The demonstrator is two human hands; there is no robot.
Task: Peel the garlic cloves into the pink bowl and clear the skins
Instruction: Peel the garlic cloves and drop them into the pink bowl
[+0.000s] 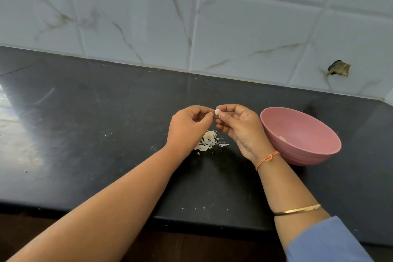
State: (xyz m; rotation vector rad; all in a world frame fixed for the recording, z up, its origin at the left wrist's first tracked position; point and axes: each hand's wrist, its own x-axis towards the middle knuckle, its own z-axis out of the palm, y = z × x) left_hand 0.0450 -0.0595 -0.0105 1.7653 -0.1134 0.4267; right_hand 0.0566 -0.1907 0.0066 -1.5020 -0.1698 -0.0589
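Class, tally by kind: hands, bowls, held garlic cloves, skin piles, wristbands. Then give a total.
Hands: 2, left hand, right hand
Pink bowl: 1
Held garlic clove: 1
Skin pile: 1
Wristbands: 2, thread band, bangle
Total: 7

Small pale garlic clove point(217, 112) pinched between your left hand point(187, 128) and right hand point(240, 127), papery skins point(208, 142) heaped just below it, pink bowl point(308, 156) upright at your right, pale bit inside.
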